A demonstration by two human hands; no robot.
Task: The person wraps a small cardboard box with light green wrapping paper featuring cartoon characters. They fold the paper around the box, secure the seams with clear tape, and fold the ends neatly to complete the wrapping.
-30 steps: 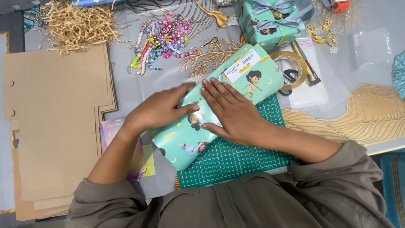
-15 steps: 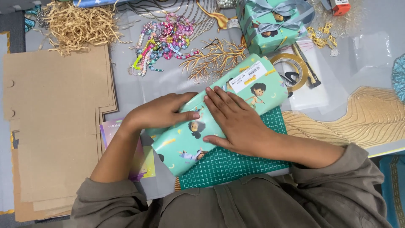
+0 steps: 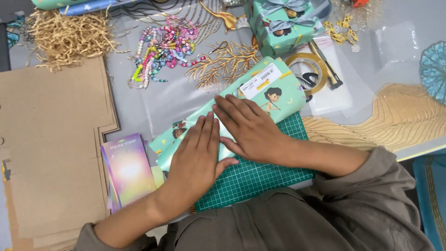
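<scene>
Flat brown cardboard sheets [image 3: 51, 148] well left of the fingers. Green cutting mat [image 3: 260, 176] under both wrists. Mint wrapped parcel [image 3: 241, 104] lies beneath the fingers, slanting up-right. Left hand [image 3: 197, 155] and right hand [image 3: 248, 130] side by side, fingers flat, pressing, gripping nothing. Tape ring [image 3: 309, 69] beyond the right fingertips.

The wrapping paper [image 3: 260, 95] is smooth mint-green printed paper with a slight sheen. The cutting mat [image 3: 260, 179] beneath it is matt green rubbery plastic with a printed grid. The cardboard sheets [image 3: 51, 139] are matt brown board. The shredded filler [image 3: 69, 35] is rough crinkled paper. The beads [image 3: 165, 46] are glossy plastic. The tape roll [image 3: 309, 69] is glossy and translucent.
</scene>
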